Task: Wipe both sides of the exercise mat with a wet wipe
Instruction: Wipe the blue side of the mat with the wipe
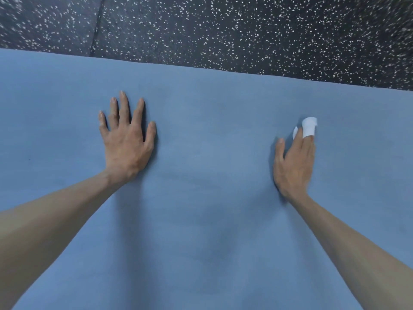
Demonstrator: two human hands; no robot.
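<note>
The left hand (pixel 127 142) lies flat on the blue exercise mat (pixel 201 186), palm down, with all five fingers straight and spread apart, holding nothing; its bare forearm runs back toward the lower left corner of the view. The mat spreads out under and around this hand in every direction, filling most of the view, and darker, slightly uneven patches show on its surface between the two forearms, nearer the person than either hand. Well to the right of the left hand, the right hand (pixel 295 162) also rests palm down on the mat, its fingers extended and held close together, the thumb set a little apart on the inner side. Under those fingers sits the white wet wipe (pixel 309 127), pressed against the mat; its folded end sticks out just beyond the fingertips, and a smaller white corner shows beside them on the thumb side. The fingers lie straight over the wipe rather than curling round it. The right hand looks slightly blurred. Beyond both hands, past the mat's far edge, lies a black rubber floor (pixel 223 30) speckled with white flecks, with a seam between tiles visible above the left hand.
</note>
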